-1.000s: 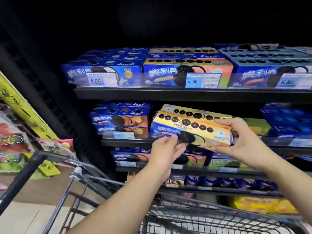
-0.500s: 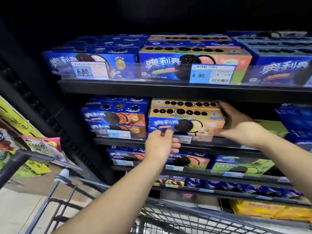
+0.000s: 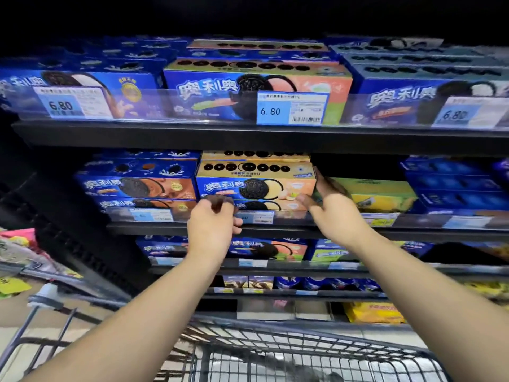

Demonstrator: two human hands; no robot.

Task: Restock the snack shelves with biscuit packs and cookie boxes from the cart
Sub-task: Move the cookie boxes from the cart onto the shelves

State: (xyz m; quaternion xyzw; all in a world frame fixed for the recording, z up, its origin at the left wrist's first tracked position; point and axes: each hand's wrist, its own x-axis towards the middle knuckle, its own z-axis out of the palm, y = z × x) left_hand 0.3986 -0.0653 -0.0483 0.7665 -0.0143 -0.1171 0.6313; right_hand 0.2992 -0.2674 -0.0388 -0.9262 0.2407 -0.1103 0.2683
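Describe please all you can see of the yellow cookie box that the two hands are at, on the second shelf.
The yellow cookie box looks like printed cardboard: a yellow top with a row of dark cookies, a blue and peach front with white characters and a split cookie. It lies flat on another box of the same kind, beside the blue boxes. The right hand touches its right end; the left hand is curled at its lower left corner.

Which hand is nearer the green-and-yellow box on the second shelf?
Right. The right hand sits just left of the green-and-yellow box; the left hand is farther left, below the yellow cookie box.
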